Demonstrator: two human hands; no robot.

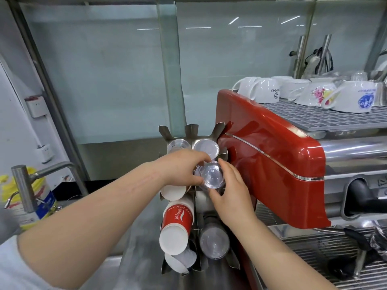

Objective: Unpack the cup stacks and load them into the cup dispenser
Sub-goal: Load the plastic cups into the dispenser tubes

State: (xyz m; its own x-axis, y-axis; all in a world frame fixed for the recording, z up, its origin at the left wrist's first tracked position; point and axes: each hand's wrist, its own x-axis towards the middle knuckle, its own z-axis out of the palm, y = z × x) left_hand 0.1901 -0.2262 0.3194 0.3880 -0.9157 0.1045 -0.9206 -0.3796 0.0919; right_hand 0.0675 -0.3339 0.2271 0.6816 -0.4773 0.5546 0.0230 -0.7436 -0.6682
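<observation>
Both hands, left and right, grip a clear plastic cup stack, seating it into the steel cup dispenser; next, push it home squarely.

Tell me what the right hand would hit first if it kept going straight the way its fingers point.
The right hand points up and away, its fingers on the clear cup stack. Beyond that, it would probably meet the lidded clear cup in the upper dispenser slot, though depth is hard to judge.

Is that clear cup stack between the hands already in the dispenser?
Partly in: the clear cup stack juts from the dispenser slot, both hands gripping it.
</observation>
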